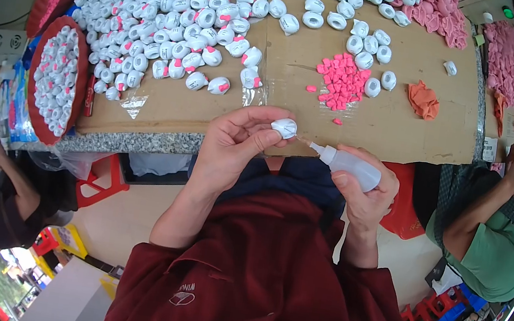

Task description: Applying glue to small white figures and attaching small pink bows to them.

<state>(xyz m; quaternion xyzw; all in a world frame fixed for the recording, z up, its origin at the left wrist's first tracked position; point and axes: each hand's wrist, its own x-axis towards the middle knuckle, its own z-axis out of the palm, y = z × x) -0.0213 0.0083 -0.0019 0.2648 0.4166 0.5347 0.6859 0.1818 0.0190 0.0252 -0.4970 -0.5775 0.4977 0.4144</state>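
Note:
Between the fingers and thumb of my left hand [236, 141] is a small white rounded plastic piece [284, 128] with dark markings. My right hand [370, 193] is wrapped round a translucent squeeze bottle [354, 168] with a narrow nozzle. The nozzle points left and its tip is close to the white piece; whether they touch I cannot tell. Both hands are at the near edge of a cardboard-covered table [290, 86]. Just beyond them lies a heap of small bright pink pieces [340, 80].
Many similar white pieces [178, 18] cover the table's left and far side, some with pink parts. A red bowl [32, 86] of them stands at left. An orange crumpled piece [423, 100] and pink soft pieces [438, 15] lie right. People sit at both sides.

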